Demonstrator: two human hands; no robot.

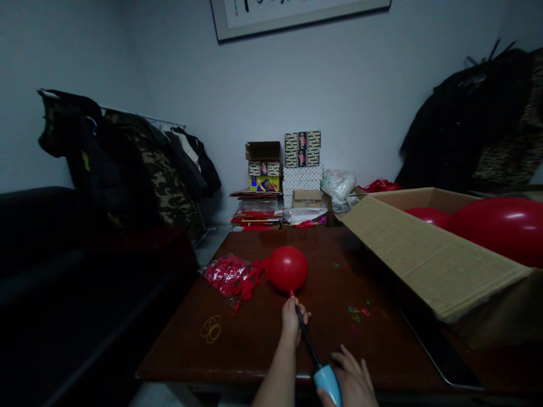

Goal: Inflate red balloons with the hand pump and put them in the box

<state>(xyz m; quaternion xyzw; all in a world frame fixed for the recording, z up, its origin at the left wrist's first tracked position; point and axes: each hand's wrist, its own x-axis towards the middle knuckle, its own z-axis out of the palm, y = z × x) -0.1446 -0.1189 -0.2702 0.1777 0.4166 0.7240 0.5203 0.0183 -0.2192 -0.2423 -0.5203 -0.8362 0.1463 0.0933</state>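
Note:
A partly inflated red balloon [288,268] sits over the table, its neck pointing toward me. My left hand [292,317] is closed around that neck and the black front end of a hand balloon pump [327,384]. The pump's light-blue body lies against my right hand [353,377]; the thumb is at its near side and the other fingers are partly extended. Left of the balloon, a clear plastic bag [229,277] of uninflated red balloons spills some out toward it.
Yellow rubber bands [211,329] and small coloured bands [358,312] lie on the brown table [250,362]. At the right stand a cardboard box [441,260] holding inflated red balloons [500,229] and a dark flat tablet-like device [439,347]. Stacked boxes [302,150] are behind.

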